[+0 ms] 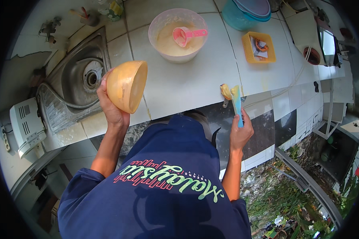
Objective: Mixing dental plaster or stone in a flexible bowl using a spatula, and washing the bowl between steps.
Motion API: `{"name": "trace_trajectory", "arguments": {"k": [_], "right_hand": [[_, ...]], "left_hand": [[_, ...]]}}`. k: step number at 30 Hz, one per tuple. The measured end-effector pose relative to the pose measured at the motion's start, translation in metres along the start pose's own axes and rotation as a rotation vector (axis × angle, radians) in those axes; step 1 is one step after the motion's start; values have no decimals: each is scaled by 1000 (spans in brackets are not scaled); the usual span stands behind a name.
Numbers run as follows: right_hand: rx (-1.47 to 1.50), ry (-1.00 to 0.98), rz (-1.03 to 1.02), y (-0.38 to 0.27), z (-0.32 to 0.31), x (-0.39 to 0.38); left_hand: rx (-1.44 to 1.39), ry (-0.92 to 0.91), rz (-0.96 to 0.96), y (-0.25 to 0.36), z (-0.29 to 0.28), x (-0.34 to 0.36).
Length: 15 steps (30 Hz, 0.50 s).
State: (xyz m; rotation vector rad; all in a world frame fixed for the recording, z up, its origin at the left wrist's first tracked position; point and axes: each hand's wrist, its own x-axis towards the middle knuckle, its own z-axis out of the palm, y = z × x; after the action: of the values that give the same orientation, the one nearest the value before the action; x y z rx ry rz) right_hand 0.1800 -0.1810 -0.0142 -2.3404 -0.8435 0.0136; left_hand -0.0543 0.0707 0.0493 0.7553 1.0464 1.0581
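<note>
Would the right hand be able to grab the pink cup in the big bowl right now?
Probably not yet: the right hand is holding a blue spatula, so it would likely need freeing first. The big bowl is open and nothing covers the pink cup, so otherwise the way looks free.

Navy shirt point(187, 147), sleeves point(81, 187) short. Print shows green script point(193, 184) crossing a red stepped outline point(149, 172), with small white letters point(193, 175).

Bright daylight, dark shadow on shirt point(155, 199), bent edges
</note>
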Motion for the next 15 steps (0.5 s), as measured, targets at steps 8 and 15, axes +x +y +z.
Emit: {"name": "trace_trajectory", "arguments": {"k": [8,15], "right_hand": [[-25,-37,-55,-6,17,-2],[-29,-29,-90,-4,19,-5]], "left_hand": [[-21,63,-50,-6,-7,-20],[-27,63,-32,-3,-14,-15]]}}
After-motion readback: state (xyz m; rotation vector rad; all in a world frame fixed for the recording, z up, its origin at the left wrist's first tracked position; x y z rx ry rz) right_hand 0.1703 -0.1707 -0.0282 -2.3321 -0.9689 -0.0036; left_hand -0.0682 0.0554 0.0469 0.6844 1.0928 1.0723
